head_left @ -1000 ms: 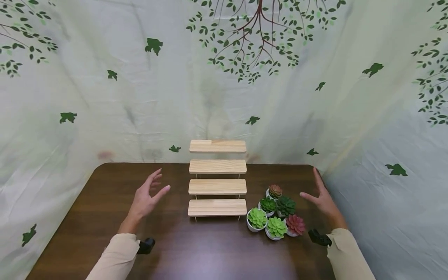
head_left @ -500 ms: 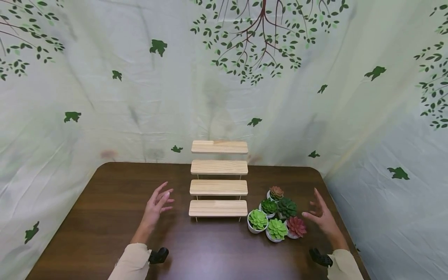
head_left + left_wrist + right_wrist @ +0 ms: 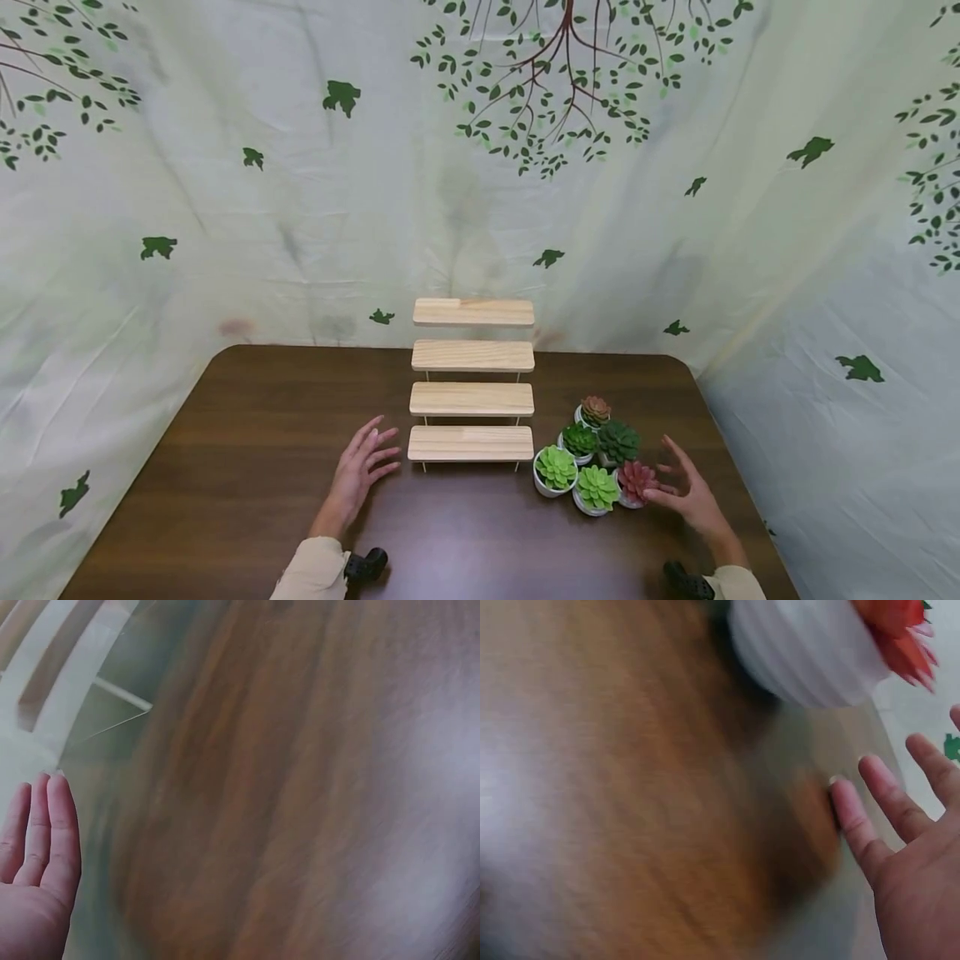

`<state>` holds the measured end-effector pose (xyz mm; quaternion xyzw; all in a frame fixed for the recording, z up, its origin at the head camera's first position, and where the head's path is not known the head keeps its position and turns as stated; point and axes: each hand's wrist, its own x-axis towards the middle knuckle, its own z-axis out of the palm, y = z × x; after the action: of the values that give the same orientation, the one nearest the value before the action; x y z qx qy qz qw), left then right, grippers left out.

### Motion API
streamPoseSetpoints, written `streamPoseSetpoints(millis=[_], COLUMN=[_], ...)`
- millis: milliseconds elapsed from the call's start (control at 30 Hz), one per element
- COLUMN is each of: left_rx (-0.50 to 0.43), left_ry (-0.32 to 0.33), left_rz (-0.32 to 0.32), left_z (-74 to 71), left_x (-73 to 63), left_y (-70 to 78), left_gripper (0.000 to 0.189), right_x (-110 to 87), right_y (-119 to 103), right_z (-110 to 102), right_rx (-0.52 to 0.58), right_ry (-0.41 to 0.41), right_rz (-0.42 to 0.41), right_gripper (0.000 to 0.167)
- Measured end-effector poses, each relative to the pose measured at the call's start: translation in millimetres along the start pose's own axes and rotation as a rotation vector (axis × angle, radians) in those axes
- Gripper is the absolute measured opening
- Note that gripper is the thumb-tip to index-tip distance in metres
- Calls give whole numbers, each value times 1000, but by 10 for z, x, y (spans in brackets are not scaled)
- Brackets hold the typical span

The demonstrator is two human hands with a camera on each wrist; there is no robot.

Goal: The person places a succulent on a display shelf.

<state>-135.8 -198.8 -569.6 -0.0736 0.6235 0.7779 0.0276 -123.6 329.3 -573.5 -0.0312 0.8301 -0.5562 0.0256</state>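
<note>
My right hand [image 3: 693,500] is beside a red potted succulent [image 3: 637,481], thumb near its leaves; from the head view I cannot tell whether they touch. In the right wrist view the fingers are spread, apart from the ribbed white pot [image 3: 802,649]. My left hand [image 3: 356,475] hovers with loosely extended fingers, holding nothing, near the left end of a wooden tiered shelf [image 3: 470,444]. Beside the red plant are two light green succulents [image 3: 556,467], a mid-green one [image 3: 579,439], a dark green one [image 3: 618,442] and a brownish-red one [image 3: 596,410], in white pots.
The shelf has several pale boards rising toward the back on thin supports. Everything stands on a dark brown table [image 3: 247,467]. Behind it hangs a pale curtain [image 3: 420,183] printed with leaves and branches. A black strap device [image 3: 366,566] sits on the left wrist.
The left hand has moved right and nearer the front, toward the shelf's lower end. My right hand has lowered and come left to the red succulent. Plants and shelf stay in place.
</note>
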Motion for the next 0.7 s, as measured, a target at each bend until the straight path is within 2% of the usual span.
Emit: streamPoseSetpoints(millis=[167, 433, 700], left_rx=[-70, -200, -205], left_ry=[-18, -38, -10], left_rz=[-19, -55, -78], left_z=[57, 171, 221], left_x=[-11, 19, 97], left_y=[-120, -280, -305], left_gripper=[56, 54, 47], right_x=[-75, -134, -134], right_y=[63, 152, 126], right_z=[101, 173, 242], right_rx=[45, 210, 191], right_ry=[-10, -28, -22], right_rz=[-14, -68, -36], right_gripper=[86, 79, 75])
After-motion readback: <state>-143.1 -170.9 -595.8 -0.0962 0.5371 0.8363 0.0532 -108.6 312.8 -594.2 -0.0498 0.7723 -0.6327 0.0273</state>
